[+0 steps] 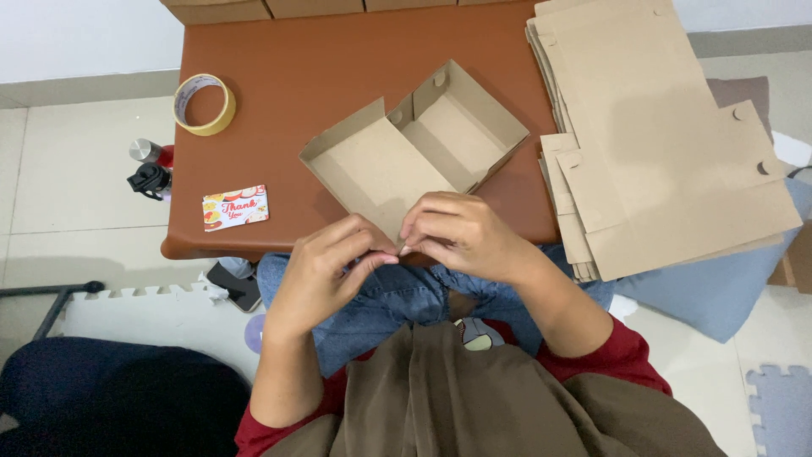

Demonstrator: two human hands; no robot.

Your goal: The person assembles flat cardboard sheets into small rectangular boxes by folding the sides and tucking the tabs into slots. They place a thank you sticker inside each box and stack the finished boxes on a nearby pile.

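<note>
Both hands are closed in a pinch on the near corner of the half-folded brown cardboard box [419,148]. The left hand [326,267] is curled, thumb and forefinger pressed together on the card edge; the right hand [461,237] is bent over the same corner, fingertips shut on it, so that the two hands touch. The box is seen lying open on the brown table [288,68], just at 12 o'clock from the hands, its far walls raised and a divider across its middle.

At 3 o'clock a stack of flat brown cardboard blanks [668,144] is laid, overhanging the table edge. At 10 o'clock a ring of tan adhesive tape [204,104] is set, and at 9 o'clock a small printed card [235,207] lies near the table edge.

It is judged that the corner could be creased crookedly or torn if the pinch is pressed unevenly, and that the overhanging blanks could be knocked to the floor should the right elbow be swung outward.
</note>
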